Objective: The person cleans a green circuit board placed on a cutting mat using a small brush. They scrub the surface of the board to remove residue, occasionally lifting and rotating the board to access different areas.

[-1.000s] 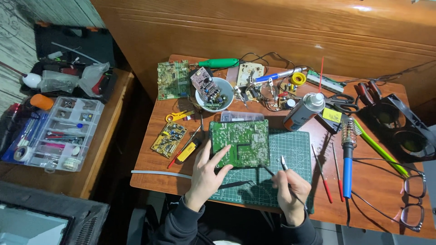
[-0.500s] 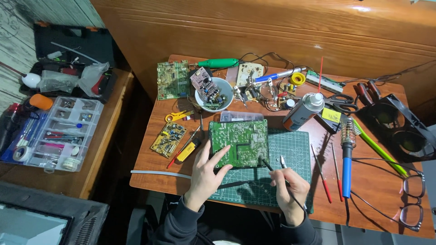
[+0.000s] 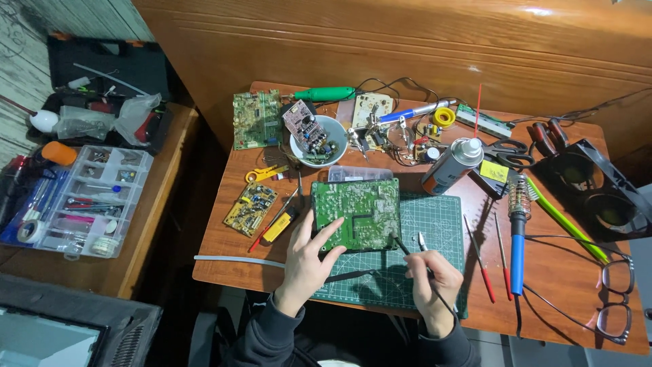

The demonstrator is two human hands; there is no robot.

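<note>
So the left hand (image 3: 309, 261) pins the green circuit board (image 3: 355, 214) flat while the right hand (image 3: 431, 278) grips a thin probe (image 3: 402, 246) at its edge, work barely underway.

a grey spray can (image 3: 454, 164) with a white cap and a thin red straw lies tilted at about one o'clock from the middle of the table, a dark band of label round its body. just beside it at three o'clock sits a small black box with a bright yellow square label (image 3: 494, 171) on top. far off at nine o'clock, on the side bench, stands a clear plastic compartment box (image 3: 88, 197) holding small parts, and above it at eleven o'clock a crumpled clear plastic bag (image 3: 139, 115) lies against an open black case (image 3: 109, 64). at seven o'clock, in the bottom corner, a pale screen (image 3: 47, 340) shows in a dark frame.
</note>
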